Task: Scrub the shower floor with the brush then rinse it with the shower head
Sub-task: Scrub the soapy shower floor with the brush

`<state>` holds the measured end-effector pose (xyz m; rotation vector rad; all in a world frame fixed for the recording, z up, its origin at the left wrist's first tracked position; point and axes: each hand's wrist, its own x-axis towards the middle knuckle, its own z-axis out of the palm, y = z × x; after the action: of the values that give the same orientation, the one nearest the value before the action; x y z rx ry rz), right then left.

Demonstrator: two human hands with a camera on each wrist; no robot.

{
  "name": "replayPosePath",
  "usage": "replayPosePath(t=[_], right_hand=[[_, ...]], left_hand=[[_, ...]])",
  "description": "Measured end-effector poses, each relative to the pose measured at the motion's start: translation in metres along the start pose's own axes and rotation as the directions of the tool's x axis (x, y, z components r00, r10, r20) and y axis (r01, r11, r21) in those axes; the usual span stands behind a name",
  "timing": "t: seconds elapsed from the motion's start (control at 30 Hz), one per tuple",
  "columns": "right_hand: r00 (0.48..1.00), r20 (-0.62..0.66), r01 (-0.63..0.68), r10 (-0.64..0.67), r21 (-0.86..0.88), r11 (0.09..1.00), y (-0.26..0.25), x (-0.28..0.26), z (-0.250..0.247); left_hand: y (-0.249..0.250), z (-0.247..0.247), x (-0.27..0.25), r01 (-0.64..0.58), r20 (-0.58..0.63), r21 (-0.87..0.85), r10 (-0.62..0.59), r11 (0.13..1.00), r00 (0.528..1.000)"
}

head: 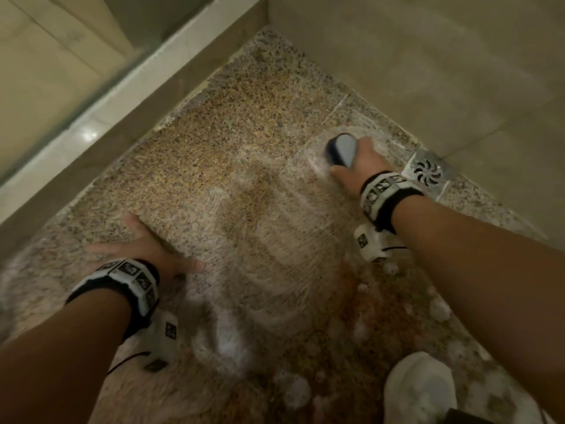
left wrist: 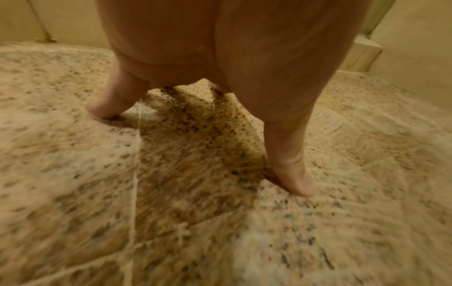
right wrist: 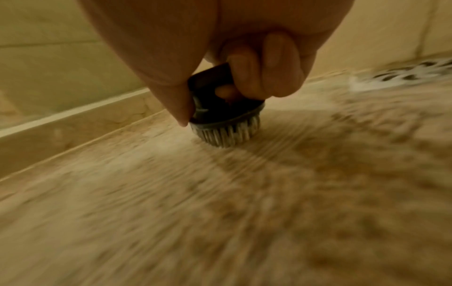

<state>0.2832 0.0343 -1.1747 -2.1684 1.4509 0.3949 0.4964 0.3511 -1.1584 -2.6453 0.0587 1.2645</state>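
Right hand (head: 356, 166) gripping brush (head: 342, 149) on soapy shower floor (head: 214, 166), left hand (head: 143, 243) spread flat, fingers straight

Scrub brush, dark navy plastic body with pale blue-grey top (head: 341, 149) and short pale bristles: upright, bristles down on the floor, near the far wall.

Shower floor, speckled tan-and-grey granite tiles with pale grout lines (head: 195, 179): wet, streaked with white soap foam, thickest at the near edge.

open floor (head: 214, 166) centre, curb (head: 128, 127) left, wall (head: 428, 71) beyond
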Motion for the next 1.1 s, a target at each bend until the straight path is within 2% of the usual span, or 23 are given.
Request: replayPosePath(t=[0.17,0.5,0.63,0.77,0.87,0.97,1.1], right_hand=[[0.993,-0.050,-0.110,0.110,0.012,0.994,0.012,0.009,-0.010],[0.992,-0.055,-0.116,0.117,0.007,0.993,0.004,0.004,-0.009],[0.992,-0.037,-0.118,0.120,0.054,0.992,-0.004,0.002,-0.013],[0.993,-0.040,-0.104,0.107,0.078,0.992,0.005,0.005,-0.015],[0.993,-0.031,-0.108,0.111,0.072,0.992,0.012,0.003,-0.013],[0.989,-0.036,-0.143,0.146,0.096,0.985,0.028,0.005,-0.015],[0.953,-0.076,-0.271,0.294,0.227,0.936,0.041,0.016,-0.037]], left_hand=[[0.006,-0.001,0.003,0.028,-0.015,0.036,-0.027,0.999,1.000],[0.008,0.000,0.000,0.038,-0.028,-0.034,-0.039,0.999,0.999],[0.007,0.008,-0.007,-0.005,-0.135,-0.077,-0.005,0.997,0.991],[0.051,0.018,-0.019,-0.178,-0.191,-0.051,0.165,0.983,0.967],[0.089,0.017,-0.016,-0.164,-0.143,-0.061,0.154,0.985,0.978],[0.096,0.018,-0.004,-0.147,-0.150,-0.012,0.144,0.989,0.978],[0.094,0.018,-0.004,-0.132,-0.163,0.064,0.140,0.989,0.977]])
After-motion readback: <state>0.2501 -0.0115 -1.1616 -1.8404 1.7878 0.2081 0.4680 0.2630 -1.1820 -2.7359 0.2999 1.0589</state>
